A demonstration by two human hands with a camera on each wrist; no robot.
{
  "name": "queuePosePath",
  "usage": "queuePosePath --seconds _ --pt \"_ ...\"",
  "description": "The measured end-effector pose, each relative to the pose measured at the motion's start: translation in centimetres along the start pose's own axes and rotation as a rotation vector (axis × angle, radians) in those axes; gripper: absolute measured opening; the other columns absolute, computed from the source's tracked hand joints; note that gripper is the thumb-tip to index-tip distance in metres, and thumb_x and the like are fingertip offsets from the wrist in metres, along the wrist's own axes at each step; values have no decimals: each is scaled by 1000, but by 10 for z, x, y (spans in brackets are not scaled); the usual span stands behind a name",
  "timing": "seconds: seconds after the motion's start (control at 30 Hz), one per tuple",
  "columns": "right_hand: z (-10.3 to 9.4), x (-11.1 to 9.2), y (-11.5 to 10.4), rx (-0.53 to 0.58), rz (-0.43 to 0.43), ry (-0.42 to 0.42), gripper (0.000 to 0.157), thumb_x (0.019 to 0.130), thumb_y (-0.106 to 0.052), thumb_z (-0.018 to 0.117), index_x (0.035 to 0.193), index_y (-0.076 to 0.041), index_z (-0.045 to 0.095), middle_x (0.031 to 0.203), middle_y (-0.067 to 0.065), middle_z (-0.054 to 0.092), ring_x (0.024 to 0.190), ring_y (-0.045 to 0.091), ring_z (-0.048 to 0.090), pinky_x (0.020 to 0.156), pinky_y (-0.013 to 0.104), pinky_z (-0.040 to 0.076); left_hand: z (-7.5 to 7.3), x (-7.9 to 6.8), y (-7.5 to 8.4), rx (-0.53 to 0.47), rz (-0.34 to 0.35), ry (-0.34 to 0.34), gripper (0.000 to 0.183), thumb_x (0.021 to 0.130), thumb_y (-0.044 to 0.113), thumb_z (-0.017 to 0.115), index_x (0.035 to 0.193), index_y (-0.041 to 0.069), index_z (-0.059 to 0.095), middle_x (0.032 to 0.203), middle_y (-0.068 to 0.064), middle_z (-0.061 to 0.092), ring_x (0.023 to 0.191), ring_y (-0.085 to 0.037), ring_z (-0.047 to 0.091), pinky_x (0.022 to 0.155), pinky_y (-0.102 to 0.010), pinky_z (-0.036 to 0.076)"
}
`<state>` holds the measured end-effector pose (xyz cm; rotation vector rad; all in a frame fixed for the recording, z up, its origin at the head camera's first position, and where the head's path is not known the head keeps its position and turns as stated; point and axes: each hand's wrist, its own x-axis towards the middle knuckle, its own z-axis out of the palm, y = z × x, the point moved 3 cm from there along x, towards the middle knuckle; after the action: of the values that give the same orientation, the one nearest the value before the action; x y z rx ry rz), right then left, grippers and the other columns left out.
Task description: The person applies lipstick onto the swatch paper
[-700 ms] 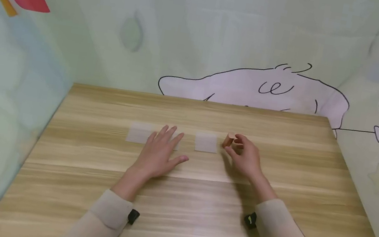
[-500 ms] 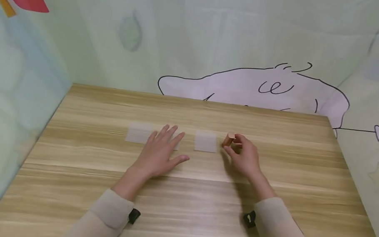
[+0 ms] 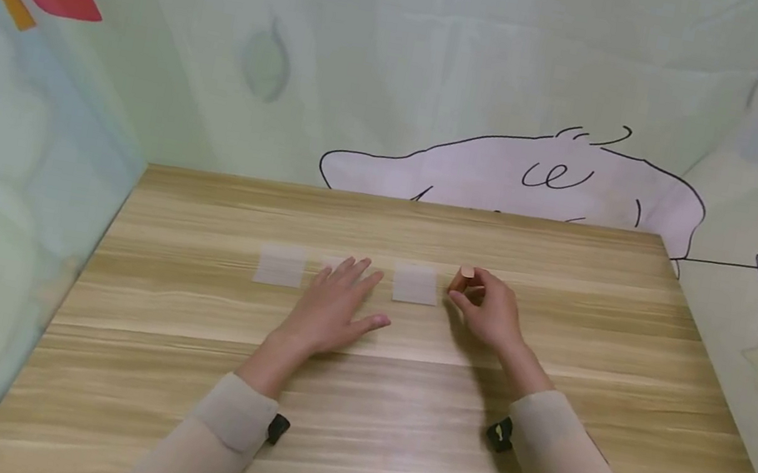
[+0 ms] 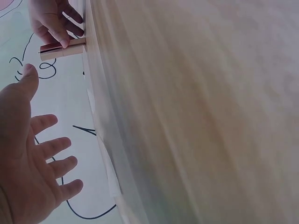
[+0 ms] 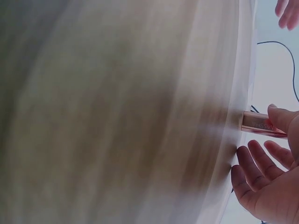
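Observation:
A rose-gold lipstick [image 3: 462,280] stands upright on the table, to the right of the row of pale squares. My right hand [image 3: 490,314] pinches it between thumb and fingers. In the right wrist view, lettering shows on the lipstick tube [image 5: 259,124], and some fingertips touch the tabletop. My left hand [image 3: 329,311] is spread with straight fingers and holds nothing. It hovers above the table and partly hides the middle pale square [image 3: 330,263]. The left wrist view shows this hand [image 4: 32,158] apart from the tabletop, with the lipstick [image 4: 63,50] beyond its thumb.
Another pale square [image 3: 280,266] lies to the left and a third square [image 3: 415,284] to the right of my left hand. The wood-grain table [image 3: 365,403] meets a printed curtain [image 3: 409,64] at its back edge. Black wrist devices [image 3: 500,435] sit at both cuffs.
My left hand has shifted slightly to the right, so the left square shows whole. My right hand and the lipstick stay in about the same place.

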<state>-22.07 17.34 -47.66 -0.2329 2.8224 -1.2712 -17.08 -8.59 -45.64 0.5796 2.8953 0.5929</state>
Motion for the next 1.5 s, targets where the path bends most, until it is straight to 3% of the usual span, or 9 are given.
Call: queuePosePath --seconds 0.83,1.5 --pt "-2 1 3 -4 -52 17 19 91 -10 77 106 -4 67 111 17 69 102 35 68 93 46 55 12 39 36 -26 105 -73 67 102 48 56 155 11 41 162 -15 31 151 -36 24 122 -53 21" --pt "0 3 1 -19 -82 19 10 91 -8 77 94 -5 68 103 14 70 100 34 69 91 46 56 18 53 41 -16 122 -83 65 104 48 52 154 8 42 159 -18 36 148 -36 31 121 -50 24"
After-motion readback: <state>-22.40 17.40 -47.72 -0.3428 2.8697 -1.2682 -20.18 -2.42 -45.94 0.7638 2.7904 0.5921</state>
